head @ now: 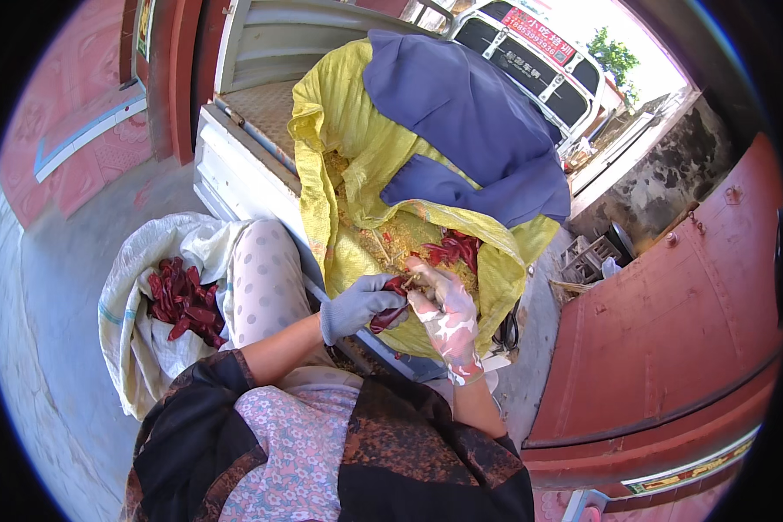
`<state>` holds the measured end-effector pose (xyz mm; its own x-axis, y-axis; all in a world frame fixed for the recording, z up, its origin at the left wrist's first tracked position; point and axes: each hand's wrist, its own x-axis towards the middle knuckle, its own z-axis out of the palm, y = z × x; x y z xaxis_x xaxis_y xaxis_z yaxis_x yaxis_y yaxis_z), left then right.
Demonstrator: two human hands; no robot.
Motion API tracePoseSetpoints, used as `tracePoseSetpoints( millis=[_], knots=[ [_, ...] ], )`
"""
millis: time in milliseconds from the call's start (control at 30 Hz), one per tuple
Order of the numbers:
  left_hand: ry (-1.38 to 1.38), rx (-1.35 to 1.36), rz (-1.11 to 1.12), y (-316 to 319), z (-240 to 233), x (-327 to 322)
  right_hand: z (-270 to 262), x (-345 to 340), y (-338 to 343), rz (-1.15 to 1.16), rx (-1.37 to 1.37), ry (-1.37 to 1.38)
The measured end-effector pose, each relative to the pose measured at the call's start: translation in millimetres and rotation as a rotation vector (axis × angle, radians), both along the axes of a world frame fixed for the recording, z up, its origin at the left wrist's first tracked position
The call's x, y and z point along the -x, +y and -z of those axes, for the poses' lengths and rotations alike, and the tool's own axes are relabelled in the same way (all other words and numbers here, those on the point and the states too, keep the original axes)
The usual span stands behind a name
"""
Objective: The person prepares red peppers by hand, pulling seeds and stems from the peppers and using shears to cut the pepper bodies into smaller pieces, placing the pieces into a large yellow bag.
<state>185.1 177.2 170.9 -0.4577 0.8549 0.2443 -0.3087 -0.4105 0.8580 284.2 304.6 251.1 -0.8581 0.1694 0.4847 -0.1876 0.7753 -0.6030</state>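
My left hand, in a grey knitted glove, grips dried red chili peppers, their stem ends pointing right. Close against those stems is my right hand, in a pink-and-white camouflage glove with bare-looking fingertips. Its thumb and forefinger are curled around the pale stem ends; whether they pinch them is unclear. Both hands are over the mouth of a yellow woven sack. Inside it are yellowish stem scraps and a small heap of red chilies.
At my left leg, a white woven sack holds many dried red chilies. Dark blue cloth drapes over the yellow sack, which rests on a vehicle's metal cargo bed. A red metal door stands at right.
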Motion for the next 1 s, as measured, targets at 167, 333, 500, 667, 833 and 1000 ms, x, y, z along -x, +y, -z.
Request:
tracePoseSetpoints(
  millis=[167,333,500,667,833,1000],
  knots=[
    [0.007,0.086,0.069,-2,-5,3,-3,7,16,-0.199,-0.191,-0.037],
    [-0.121,0.022,0.054,5,5,-5,-1,5,18,-0.215,-0.577,0.1],
    [-0.122,0.102,0.118,1,-17,-6,11,3,13,-0.045,-0.409,0.166],
    [-0.036,0.069,-0.101,19,-10,-9,29,15,16,-0.208,0.804,0.0],
    [0.169,0.003,-0.234,24,-5,-12,17,5,14,-0.03,1.112,-0.199],
    [0.316,0.024,-0.357,26,-1,-14,31,7,26,-0.115,1.353,-0.26]
  ],
)
